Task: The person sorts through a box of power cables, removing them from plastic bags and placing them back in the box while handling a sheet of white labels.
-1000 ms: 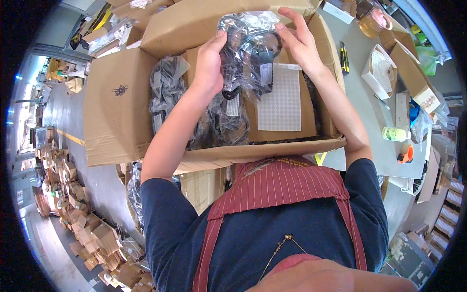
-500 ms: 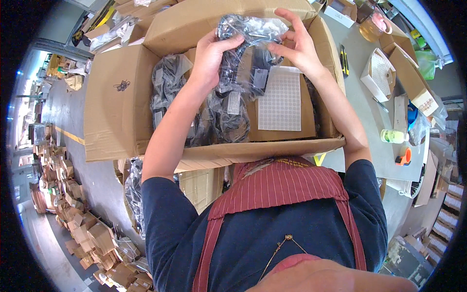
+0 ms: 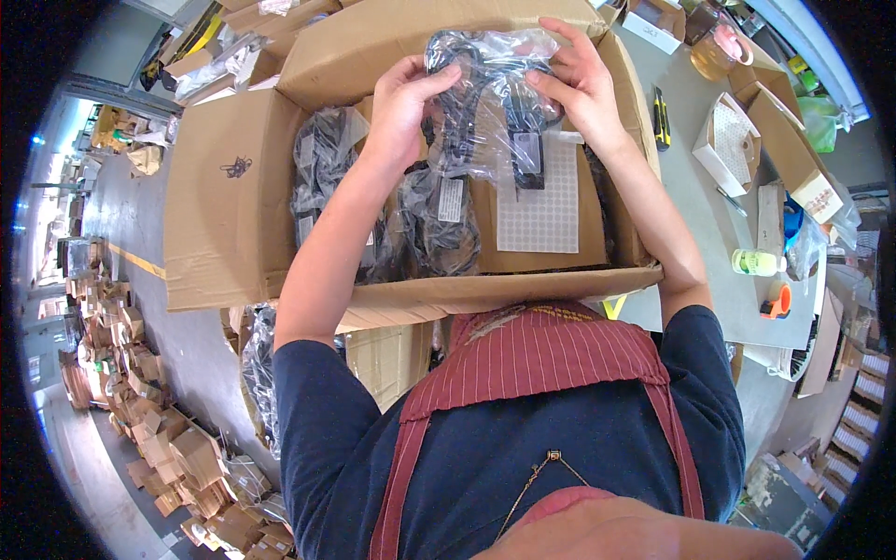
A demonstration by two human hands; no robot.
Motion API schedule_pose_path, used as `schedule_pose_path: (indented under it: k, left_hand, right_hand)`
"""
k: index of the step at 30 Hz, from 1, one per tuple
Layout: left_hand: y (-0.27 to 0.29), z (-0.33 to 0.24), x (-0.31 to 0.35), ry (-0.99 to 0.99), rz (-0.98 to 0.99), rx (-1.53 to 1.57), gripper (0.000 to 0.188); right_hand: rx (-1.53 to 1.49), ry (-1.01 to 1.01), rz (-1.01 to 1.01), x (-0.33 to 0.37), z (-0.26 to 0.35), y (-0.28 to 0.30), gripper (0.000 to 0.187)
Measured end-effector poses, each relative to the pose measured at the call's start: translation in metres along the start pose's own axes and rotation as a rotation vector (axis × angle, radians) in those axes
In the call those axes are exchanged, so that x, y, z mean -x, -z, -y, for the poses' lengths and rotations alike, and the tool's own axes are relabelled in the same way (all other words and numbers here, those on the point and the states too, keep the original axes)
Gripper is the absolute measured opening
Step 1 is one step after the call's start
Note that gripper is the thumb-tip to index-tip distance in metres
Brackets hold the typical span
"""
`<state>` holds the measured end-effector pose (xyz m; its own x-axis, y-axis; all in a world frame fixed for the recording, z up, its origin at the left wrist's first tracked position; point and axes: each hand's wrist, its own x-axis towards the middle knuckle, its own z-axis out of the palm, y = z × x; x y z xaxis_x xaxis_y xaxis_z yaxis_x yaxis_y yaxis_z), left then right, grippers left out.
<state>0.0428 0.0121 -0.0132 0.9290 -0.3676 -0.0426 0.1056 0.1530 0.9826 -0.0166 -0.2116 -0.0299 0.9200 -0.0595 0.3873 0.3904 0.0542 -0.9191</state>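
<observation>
Between my hands is a clear plastic bag (image 3: 485, 126) with a black cable and a black block with a pale label, which looks like a power adapter (image 3: 528, 159). My left hand (image 3: 403, 107) pinches the bag's left side, and my right hand (image 3: 581, 89) grips its upper right with thumb and fingers. The bag hangs over an open cardboard box (image 3: 448, 287). Inside the box, similar bagged black adapters (image 3: 448, 229) lie at the left and middle. A white sheet of round stickers (image 3: 539, 224) lies on brown cardboard at the right, its top partly covered by the bag.
On the grey table (image 3: 691, 233) to the right are a yellow-black utility knife (image 3: 661, 119), a white open carton (image 3: 723, 145), a bottle with a green label (image 3: 754, 262) and an orange tape roll (image 3: 777, 300). Piled cardboard boxes (image 3: 177, 453) cover the floor at left.
The bag has shifted slightly right, and its adapter block now hangs lower, over the sticker sheet. My right hand's thumb and fingers have changed position on the plastic.
</observation>
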Motion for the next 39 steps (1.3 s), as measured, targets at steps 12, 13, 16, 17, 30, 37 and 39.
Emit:
schedule_pose_path:
  k: [12, 13, 16, 17, 30, 37, 39]
  left_hand:
    - [0.005, 0.010, -0.001, 0.054, 0.078, -0.157, 0.041]
    - [0.004, 0.011, -0.001, 0.053, 0.117, -0.173, 0.035]
    - [-0.001, 0.013, 0.005, 0.120, 0.155, -0.226, 0.033]
    - [0.000, 0.016, 0.004, 0.120, 0.153, -0.225, 0.033]
    - [0.010, 0.047, -0.008, 0.130, 0.227, -0.484, 0.039]
    - [-0.002, 0.034, 0.011, -0.294, 0.139, -0.449, 0.042]
    - [-0.011, 0.031, 0.021, -0.579, 0.125, -0.460, 0.042]
  right_hand:
    - [0.131, 0.010, -0.088, 0.001, -0.003, 0.003, 0.067]
    - [0.119, 0.003, -0.088, 0.001, -0.004, 0.003, 0.066]
    - [0.081, 0.002, -0.082, -0.001, -0.016, 0.006, 0.063]
    - [0.053, 0.010, -0.075, -0.001, -0.018, 0.007, 0.061]
    - [-0.026, -0.129, -0.256, -0.007, -0.016, 0.018, 0.039]
    - [-0.304, -0.082, -0.213, -0.011, -0.004, 0.017, 0.035]
    - [-0.320, -0.164, -0.207, -0.006, 0.007, 0.015, 0.036]
